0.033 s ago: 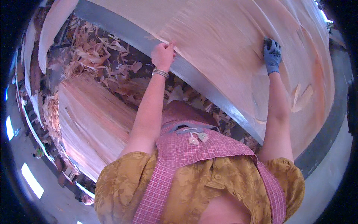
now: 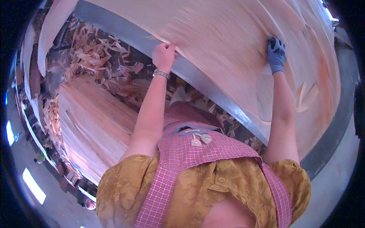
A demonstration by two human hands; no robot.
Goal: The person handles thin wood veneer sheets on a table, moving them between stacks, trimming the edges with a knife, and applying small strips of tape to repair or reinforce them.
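Observation:
A broad, pale sheet of wood veneer (image 2: 224,57) lies over a table with a grey metal edge (image 2: 194,78). My left hand (image 2: 164,57), bare and with a bracelet at the wrist, is closed at the sheet's near edge, thumb and forefinger pinching it. Farther right, my right hand (image 2: 276,54) wears a blue-grey glove with dark fingertips. Its fingers are curled down against the veneer beside a raised ripple; what lies inside them is hidden.
Torn veneer scraps (image 2: 93,57) are heaped below the table's edge at left. A stack of veneer sheets (image 2: 95,114) stands beside my left arm. Loose slivers (image 2: 306,97) lie on the sheet near my right forearm. A long veneer strip (image 2: 53,34) hangs at far left.
Both hands have shifted very slightly left and up in the picture. Their hold looks the same.

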